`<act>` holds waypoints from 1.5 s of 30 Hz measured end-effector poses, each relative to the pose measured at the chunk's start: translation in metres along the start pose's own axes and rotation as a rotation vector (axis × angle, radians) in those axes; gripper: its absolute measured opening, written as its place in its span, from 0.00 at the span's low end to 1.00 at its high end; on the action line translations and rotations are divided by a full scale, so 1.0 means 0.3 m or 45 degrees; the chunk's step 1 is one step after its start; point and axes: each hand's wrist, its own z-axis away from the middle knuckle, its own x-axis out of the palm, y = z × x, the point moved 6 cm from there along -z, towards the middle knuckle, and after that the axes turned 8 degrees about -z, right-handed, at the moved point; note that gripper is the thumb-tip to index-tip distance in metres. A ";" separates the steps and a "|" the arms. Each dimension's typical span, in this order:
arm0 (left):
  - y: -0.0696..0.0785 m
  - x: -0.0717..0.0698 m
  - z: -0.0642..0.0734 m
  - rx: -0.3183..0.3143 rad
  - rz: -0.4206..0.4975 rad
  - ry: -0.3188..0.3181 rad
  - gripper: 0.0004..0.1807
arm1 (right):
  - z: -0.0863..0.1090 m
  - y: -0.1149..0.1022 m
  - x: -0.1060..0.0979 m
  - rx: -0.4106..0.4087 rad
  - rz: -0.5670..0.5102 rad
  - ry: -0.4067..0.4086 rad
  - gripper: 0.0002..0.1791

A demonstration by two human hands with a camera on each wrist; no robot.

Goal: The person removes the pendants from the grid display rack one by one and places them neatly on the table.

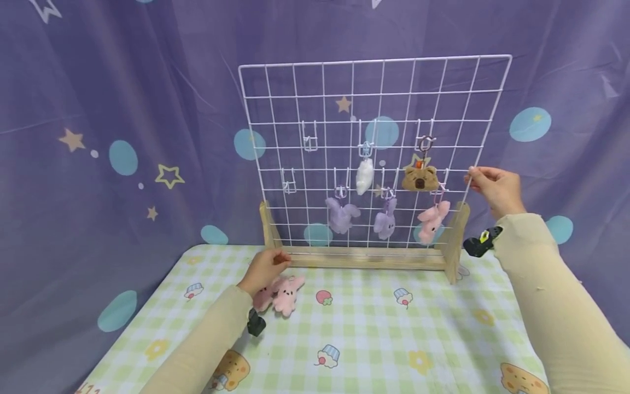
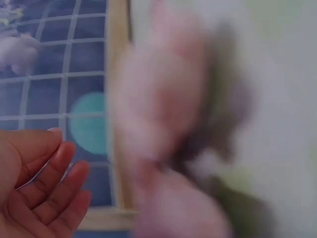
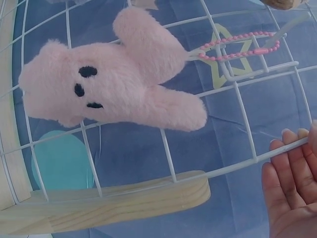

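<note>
Before a starry purple curtain (image 1: 108,235), a wooden stand (image 1: 369,260) on the green-checked worktop (image 1: 366,323) bears a white grid (image 1: 352,95) hung with plushes (image 1: 343,216), the right hand's grip (image 1: 502,191) pinching its right edge, the left's (image 1: 266,268), loosely curled around nothing, beside pink plushes (image 1: 286,295) lying below.

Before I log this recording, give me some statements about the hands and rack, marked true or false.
1. The right hand pinches the right edge of the wire grid. True.
2. Three white plushies hang there. False: only one white plush does.
3. The brown bear charm hangs on the wire grid. True.
4. Every hook carries something. False: two hooks at the left are bare.
5. The left hand is near the wooden base. True.
</note>
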 end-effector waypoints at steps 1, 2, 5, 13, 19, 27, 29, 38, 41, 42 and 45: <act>0.022 -0.008 -0.003 0.019 0.010 -0.003 0.05 | 0.001 0.001 0.000 0.003 0.001 0.005 0.09; 0.049 -0.019 -0.006 0.036 0.018 -0.003 0.06 | 0.003 0.002 -0.001 0.006 0.005 0.009 0.09; 0.135 -0.053 -0.024 0.091 0.052 0.029 0.05 | 0.005 0.003 0.000 0.012 -0.005 0.020 0.09; 0.332 -0.123 -0.103 0.191 0.226 0.243 0.08 | 0.009 0.003 -0.001 0.025 0.057 0.037 0.11; 0.421 -0.121 -0.163 0.207 0.305 0.386 0.09 | 0.012 0.006 -0.001 0.024 0.074 0.037 0.12; 0.470 -0.119 -0.233 0.210 0.180 0.619 0.08 | 0.009 0.011 -0.002 0.020 0.087 0.046 0.08; 0.476 -0.118 -0.253 0.190 0.176 0.643 0.07 | 0.009 0.010 -0.003 0.013 0.081 0.050 0.08; 0.480 -0.109 -0.294 0.069 0.179 0.692 0.08 | 0.009 0.007 0.005 0.008 0.033 0.039 0.11; 0.482 -0.103 -0.297 0.051 0.175 0.695 0.09 | 0.009 0.005 0.003 0.013 0.034 0.037 0.11; 0.483 -0.101 -0.298 0.046 0.176 0.694 0.09 | 0.009 0.005 0.003 0.013 0.037 0.037 0.11; 0.484 -0.094 -0.301 0.032 0.169 0.691 0.09 | 0.008 0.005 0.002 0.017 0.031 0.035 0.11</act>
